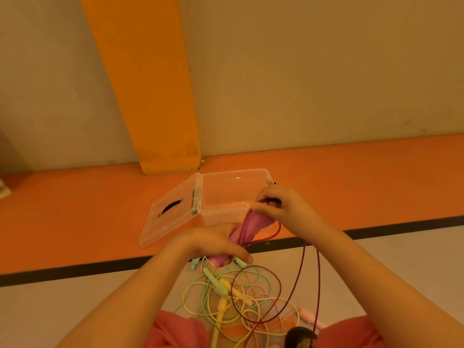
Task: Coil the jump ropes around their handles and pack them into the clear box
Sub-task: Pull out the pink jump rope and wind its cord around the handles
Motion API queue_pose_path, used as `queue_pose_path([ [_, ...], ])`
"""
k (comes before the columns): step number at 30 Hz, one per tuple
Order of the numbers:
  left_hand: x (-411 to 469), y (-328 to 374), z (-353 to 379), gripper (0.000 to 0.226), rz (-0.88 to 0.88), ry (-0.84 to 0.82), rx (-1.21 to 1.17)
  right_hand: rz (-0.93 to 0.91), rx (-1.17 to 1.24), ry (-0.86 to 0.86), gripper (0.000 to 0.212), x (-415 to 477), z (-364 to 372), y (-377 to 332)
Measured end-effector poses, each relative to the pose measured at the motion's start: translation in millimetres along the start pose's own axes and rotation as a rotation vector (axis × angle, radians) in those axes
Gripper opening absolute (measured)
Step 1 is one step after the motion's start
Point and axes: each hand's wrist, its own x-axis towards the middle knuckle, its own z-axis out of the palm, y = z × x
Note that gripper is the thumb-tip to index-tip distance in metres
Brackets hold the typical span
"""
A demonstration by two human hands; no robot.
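Lid (173,223) is hinged open to the left of the box and lies tilted on the orange floor (75,209), with its black grip slot facing up.

Left hand (213,243) is in front of the lid's near corner, fingers curled tight round the lower end of the pink handles (247,223). Both handles are bunched together and angled up and to the right, away from the palm. The butt end pokes out under the fingers.

Box (226,189) is clear and open and sits on the orange floor just behind the hands, close to the pillar (150,96). No ropes show inside. The top end of the handles overlaps its near wall in the view; I can't tell if they touch.

Right hand (283,205) is at the box's near right corner, above and to the right of the left hand. Thumb and fingers pinch the maroon rope (318,285) right at the top end of the handles. Several turns of rope already run along the handles between the two hands. The loose rest drops from the right hand in a long loop, down past the wrist towards the bottom edge.

Pile (226,293) of uncoiled ropes (green, yellow, pink) is on the grey floor directly under the hands, tangled, with handles mixed in. One pale blue handle end (194,264) shows just below the left wrist. The maroon loop hangs over the right part of the pile.

A black stripe (75,272) separates the orange floor from the grey. Red clothing (175,330) is at the bottom edge, and a dark item (300,335) is beside it; I can't identify it.
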Motion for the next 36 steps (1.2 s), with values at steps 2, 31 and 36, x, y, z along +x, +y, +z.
queue_pose_path([
  [2,-1.1,1.5,2.7,0.029,-0.007,-0.024,-0.021,0.025,0.048,-0.008,0.011,0.7,-3.4,0.6],
  [31,-15.2,14.5,-24.2,0.018,0.365,0.452,-0.838,0.202,-0.08,-0.094,0.014,-15.8,-7.3,-8.0],
  [36,-15.6,3.2,-25.2,0.025,0.231,0.53,-0.498,-0.071,-0.405,-0.121,0.017,-20.5,-9.9,-26.3],
])
